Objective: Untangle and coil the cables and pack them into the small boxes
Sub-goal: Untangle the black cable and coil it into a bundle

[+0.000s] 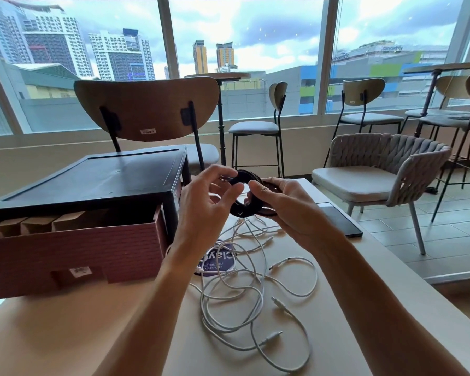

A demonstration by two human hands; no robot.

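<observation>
A round dark-blue sticker on the beige table carries the word "Clay" in large white letters beside a ring-shaped logo, upside down to the camera. A smaller white line beneath it reads in part "Let's keep" and "pantries cle", the rest being cut off by white cables lying across it. Beyond the window, the name "concentrix" stands in blue on the roofline of a grey building and again lower on its left wing. A small white label on the wooden chair back and another on the front of the red-brown carton bear print too small to read.
</observation>
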